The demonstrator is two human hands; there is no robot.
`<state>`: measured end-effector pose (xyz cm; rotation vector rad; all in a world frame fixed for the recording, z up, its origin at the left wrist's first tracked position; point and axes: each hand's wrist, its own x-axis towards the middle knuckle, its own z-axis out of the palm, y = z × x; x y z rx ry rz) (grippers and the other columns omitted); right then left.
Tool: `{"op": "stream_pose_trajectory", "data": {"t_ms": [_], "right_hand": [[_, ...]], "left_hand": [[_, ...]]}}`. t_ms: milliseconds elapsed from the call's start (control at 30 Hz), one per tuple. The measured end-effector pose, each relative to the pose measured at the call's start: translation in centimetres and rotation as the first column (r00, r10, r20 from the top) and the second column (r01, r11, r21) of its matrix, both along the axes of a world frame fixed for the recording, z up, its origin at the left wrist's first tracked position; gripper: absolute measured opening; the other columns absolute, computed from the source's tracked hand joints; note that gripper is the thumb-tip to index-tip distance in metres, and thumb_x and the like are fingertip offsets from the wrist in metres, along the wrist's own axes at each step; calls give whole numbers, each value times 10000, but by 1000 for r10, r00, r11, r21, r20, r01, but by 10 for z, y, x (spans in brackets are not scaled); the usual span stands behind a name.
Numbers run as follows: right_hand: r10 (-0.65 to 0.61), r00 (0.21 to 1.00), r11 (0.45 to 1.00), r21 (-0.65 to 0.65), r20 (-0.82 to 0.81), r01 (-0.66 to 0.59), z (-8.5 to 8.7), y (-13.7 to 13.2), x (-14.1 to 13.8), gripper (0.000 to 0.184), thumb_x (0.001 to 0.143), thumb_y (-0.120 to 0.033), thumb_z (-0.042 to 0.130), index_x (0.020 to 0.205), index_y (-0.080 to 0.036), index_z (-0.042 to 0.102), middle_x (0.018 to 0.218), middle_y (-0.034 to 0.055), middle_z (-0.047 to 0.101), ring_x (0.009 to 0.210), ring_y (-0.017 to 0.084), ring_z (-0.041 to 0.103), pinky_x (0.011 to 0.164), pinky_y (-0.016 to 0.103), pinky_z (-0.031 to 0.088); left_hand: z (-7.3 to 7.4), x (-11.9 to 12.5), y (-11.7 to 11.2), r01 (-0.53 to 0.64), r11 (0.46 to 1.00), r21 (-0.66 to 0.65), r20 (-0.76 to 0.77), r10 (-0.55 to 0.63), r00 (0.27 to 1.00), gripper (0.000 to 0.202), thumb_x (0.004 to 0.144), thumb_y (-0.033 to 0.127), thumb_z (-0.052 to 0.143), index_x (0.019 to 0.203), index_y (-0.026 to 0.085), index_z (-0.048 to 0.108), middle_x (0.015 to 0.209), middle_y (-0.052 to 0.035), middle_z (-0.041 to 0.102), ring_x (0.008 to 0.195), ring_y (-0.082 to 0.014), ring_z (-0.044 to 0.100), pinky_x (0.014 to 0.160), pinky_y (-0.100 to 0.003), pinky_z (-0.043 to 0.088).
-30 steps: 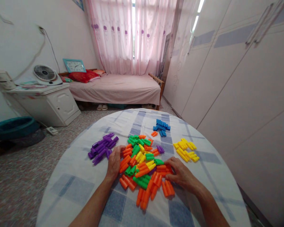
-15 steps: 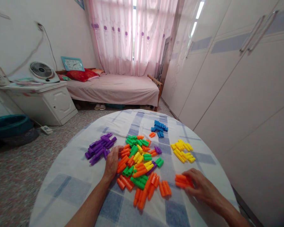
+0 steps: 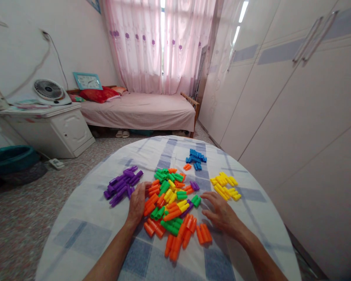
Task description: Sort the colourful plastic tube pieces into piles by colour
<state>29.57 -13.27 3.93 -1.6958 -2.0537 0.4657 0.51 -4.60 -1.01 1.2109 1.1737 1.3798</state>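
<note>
A mixed pile of green, yellow, orange and purple plastic tube pieces (image 3: 172,197) lies in the middle of a round table covered with a checked cloth (image 3: 82,234). My left hand (image 3: 137,203) rests flat against the pile's left edge, fingers touching orange pieces. Fingers spread, my right hand (image 3: 219,214) hovers low at the pile's right side, empty, beside a green piece (image 3: 196,200) and a row of orange pieces (image 3: 203,233). Sorted groups lie around the pile: purple (image 3: 121,186), blue (image 3: 195,157), yellow (image 3: 225,185).
More orange pieces (image 3: 175,244) lie near the front. Behind the table are a bed (image 3: 140,111), a white cabinet (image 3: 55,130) with a fan (image 3: 49,91), and a teal basin (image 3: 8,158) on the floor. A wardrobe (image 3: 295,117) runs along the right.
My right hand slid a few orange pieces out to the right, then came back left to the pile with fingers spread. Those pieces are now out of sight. My left hand stayed put.
</note>
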Motion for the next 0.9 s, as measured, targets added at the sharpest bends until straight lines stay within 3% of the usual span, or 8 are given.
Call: {"op": "stream_pose_trajectory", "data": {"t_ms": [100,200,300,367,533,700,800,900], "right_hand": [[6,1000,999,49,30,-8,-8,7,-11,420,741,-183,546,1160,-191,562,1237,91,541,1144,215,491,997,389,367],[-31,999,997,68,40,28,2,-2,-18,348,773,-206,534,1119,-201,572,1191,88,560,1115,219,508,976,394,381],[-7,1000,1000,-22,0,7,19,-25,-25,300,812,-260,514,1105,-231,569,1134,67,582,1058,198,544,936,353,417],[40,999,994,-103,-17,-41,22,-41,-32,380,783,-272,555,1162,-249,549,1193,65,562,1087,199,535,945,338,417],[50,997,991,-125,58,-42,-4,-58,-51,671,695,-207,612,1340,-253,433,1402,96,409,1269,269,388,1045,434,326],[69,997,998,-6,23,-69,-22,-52,-52,594,771,-170,528,1350,-235,417,1341,98,469,1224,227,440,1024,396,373],[14,999,999,49,30,-16,-25,-54,-41,597,774,-124,480,1359,-207,391,1367,107,441,1247,211,424,1033,386,380],[-44,992,994,103,116,32,-30,-59,-23,522,775,-106,467,1286,-211,471,1372,100,445,1244,216,432,1026,402,390]], "left_hand": [[1,0,0,1,1000,1,-15,-1,1000,510,832,605,406,936,159,631,1006,-103,664,978,-249,627,804,-378,519],[2,0,0,-4,1000,-8,-19,3,1000,515,837,606,397,941,160,631,1014,-104,661,987,-250,624,799,-376,520],[3,1,-1,3,1000,-6,-16,-3,1000,512,845,598,386,942,159,631,1006,-101,658,966,-242,629,794,-369,519],[3,1,-1,6,1000,-1,-22,-6,1000,498,850,586,390,941,160,631,1008,-96,657,955,-235,630,801,-364,516],[2,-1,-1,10,1000,15,-59,-9,998,476,860,572,386,936,171,631,1008,-77,660,928,-217,632,832,-358,502],[2,-2,-1,13,1000,9,-82,-12,997,515,846,604,386,951,165,634,1000,-90,669,936,-235,630,825,-370,503],[1,-2,-1,17,1000,9,-65,-16,998,519,843,606,390,957,163,635,1017,-92,666,931,-228,632,829,-366,503],[-2,-2,1,12,1000,7,-68,-12,998,499,848,593,397,955,167,634,1008,-87,667,919,-222,635,829,-362,501]]}}
